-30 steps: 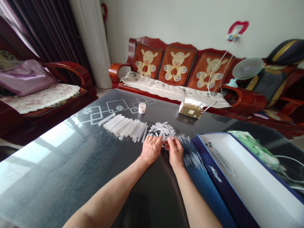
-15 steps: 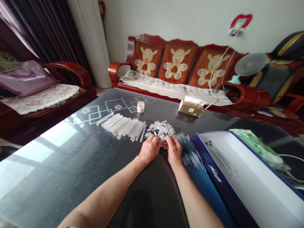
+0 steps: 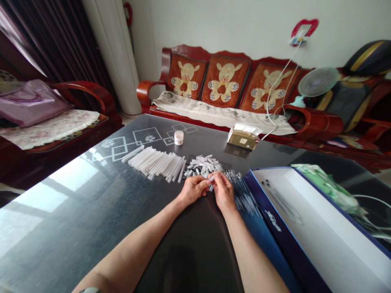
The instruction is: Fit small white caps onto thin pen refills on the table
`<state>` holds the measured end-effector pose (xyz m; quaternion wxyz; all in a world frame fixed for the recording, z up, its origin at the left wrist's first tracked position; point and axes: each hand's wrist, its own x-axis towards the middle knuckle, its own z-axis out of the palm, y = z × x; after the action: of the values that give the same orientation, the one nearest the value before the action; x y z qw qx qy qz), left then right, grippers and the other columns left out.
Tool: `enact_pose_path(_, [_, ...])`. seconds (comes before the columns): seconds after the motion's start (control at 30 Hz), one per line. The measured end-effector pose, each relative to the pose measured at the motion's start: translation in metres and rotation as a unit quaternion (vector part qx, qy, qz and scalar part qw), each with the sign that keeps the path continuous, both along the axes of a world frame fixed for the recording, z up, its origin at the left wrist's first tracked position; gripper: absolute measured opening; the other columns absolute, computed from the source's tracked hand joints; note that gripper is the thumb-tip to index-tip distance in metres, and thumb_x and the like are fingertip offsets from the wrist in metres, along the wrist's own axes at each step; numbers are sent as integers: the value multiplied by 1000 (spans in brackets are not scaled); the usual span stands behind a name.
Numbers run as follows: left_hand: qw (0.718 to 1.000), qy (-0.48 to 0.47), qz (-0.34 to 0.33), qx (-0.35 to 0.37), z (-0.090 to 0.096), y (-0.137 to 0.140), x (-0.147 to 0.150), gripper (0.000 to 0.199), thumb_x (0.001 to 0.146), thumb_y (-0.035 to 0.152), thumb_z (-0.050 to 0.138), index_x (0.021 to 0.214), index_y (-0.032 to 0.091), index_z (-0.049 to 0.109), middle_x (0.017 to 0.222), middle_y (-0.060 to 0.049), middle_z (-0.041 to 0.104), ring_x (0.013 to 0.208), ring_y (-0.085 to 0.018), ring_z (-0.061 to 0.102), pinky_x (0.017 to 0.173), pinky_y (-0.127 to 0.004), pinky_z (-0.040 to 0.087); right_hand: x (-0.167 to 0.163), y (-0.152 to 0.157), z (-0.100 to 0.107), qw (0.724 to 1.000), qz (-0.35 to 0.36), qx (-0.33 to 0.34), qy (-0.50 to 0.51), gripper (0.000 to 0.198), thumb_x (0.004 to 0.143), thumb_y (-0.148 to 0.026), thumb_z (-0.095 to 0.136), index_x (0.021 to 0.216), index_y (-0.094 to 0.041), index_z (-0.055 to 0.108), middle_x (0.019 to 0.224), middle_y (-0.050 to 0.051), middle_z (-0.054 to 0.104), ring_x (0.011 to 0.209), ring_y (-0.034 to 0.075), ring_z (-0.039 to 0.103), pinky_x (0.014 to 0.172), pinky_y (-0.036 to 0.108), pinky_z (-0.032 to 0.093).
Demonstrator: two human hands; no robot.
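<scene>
My left hand (image 3: 193,190) and my right hand (image 3: 224,192) meet over the dark table, fingers closed in a pinch. Between their fingertips is a small white plastic piece (image 3: 211,178), partly hidden by the fingers. Just beyond the hands lies a heap of short white plastic pieces (image 3: 205,163), with some dark bits among them. Left of that heap, long translucent white tubes (image 3: 157,162) lie side by side. Close by my right hand is a bundle of thin, clear and dark pen-refill-like sticks (image 3: 244,193).
An open blue box (image 3: 301,260) with a white inside stands at the right, several thin sticks (image 3: 282,203) in it. Farther back are a small round jar (image 3: 179,137) and a tissue box (image 3: 243,138). A green plastic package (image 3: 328,187) lies beyond the blue box.
My hands have shifted slightly; the white piece now shows more clearly between the fingertips, and my left fingers sit a little lower. The whole view has moved slightly.
</scene>
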<state>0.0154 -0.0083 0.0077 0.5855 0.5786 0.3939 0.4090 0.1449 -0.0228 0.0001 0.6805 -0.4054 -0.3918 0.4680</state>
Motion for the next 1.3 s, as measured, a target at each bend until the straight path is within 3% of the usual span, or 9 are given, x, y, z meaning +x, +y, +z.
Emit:
enact_pose_path(0.13, [997,-43,-18,-55,-1,2,1,42,73,56,66,68,15,58,58,0,61,43,-8,48,40,-20,35,-2,-1,5,999,27,-13,27,23,80,-45,67,80,-22,63,78,-1,66,63,14,59,62,30,51])
enact_pose_path(0.33, [975,109,129,145,-2,-4,1,22,78,40,66,77,17,64,65,1,64,59,-11,56,59,-22,43,-10,0,-1,997,-15,-57,57,29,75,-44,73,93,-22,66,88,1,71,83,18,66,73,30,53])
enact_pose_path(0.5, [953,169,172,186,2,-7,1,15,76,32,69,75,18,65,72,-1,67,65,-12,60,66,-23,45,-12,0,-4,996,-29,-59,62,24,73,-41,75,83,-21,66,82,0,72,79,18,66,71,30,53])
enact_pose_path(0.6, [971,134,133,144,1,-7,1,20,80,37,66,77,18,66,61,1,62,56,-10,57,59,-22,44,-10,0,-4,996,-33,-57,57,24,74,-41,75,85,-21,68,84,1,73,79,18,66,72,30,52])
enact_pose_path(0.73, [999,6,35,10,1,-3,2,36,77,51,65,72,15,62,55,3,57,44,-8,49,44,-20,37,-9,0,0,996,-21,-55,68,23,74,-41,75,84,-21,69,81,1,72,71,17,64,65,31,52])
enact_pose_path(0.9, [972,-137,-77,-173,7,3,-1,47,61,56,78,65,14,56,58,1,58,41,-5,44,36,-18,28,-8,-2,7,994,42,-44,96,24,74,-43,74,83,-22,68,79,-1,72,51,13,57,50,29,48])
enact_pose_path(1.0, [959,-166,-102,-208,8,4,-2,47,59,53,81,68,14,57,62,1,58,42,-4,44,36,-18,27,-9,-3,9,991,55,-49,109,25,73,-44,75,85,-22,69,79,0,73,54,14,60,51,29,50])
enact_pose_path(1.17, [998,-54,10,-21,-2,3,0,37,71,50,72,73,16,58,58,3,56,48,-7,47,46,-20,35,-12,-2,10,990,23,-74,121,40,71,-51,75,95,-20,68,88,4,74,78,19,68,71,33,55])
enact_pose_path(1.3, [984,87,107,116,-2,-3,0,23,77,41,68,77,18,62,70,2,64,61,-9,53,59,-21,41,-16,-2,8,989,-18,-89,116,35,67,-45,79,89,-22,65,83,1,74,76,19,69,70,32,54])
